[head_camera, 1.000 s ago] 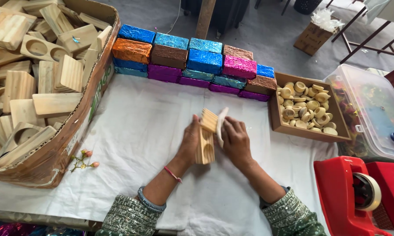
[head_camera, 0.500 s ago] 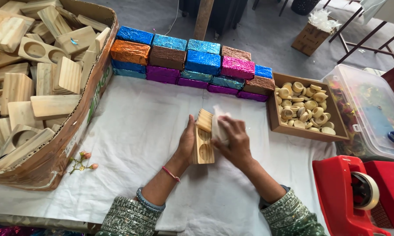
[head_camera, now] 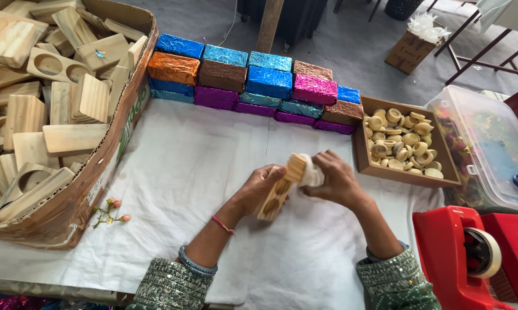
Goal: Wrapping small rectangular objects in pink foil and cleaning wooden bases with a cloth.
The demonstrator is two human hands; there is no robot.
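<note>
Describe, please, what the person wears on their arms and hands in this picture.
Both arms have dark green patterned sleeves flecked with small light dots, pushed up the forearms. The left hand has a thin red thread at the wrist and a grey-blue bangle lower down the forearm. The right hand is bare: no glove, and no ring that I can make out.

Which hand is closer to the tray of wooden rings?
Right. The right hand sits just left of the tray, close to its edge. The left hand is farther left, beyond the wooden block.
</note>
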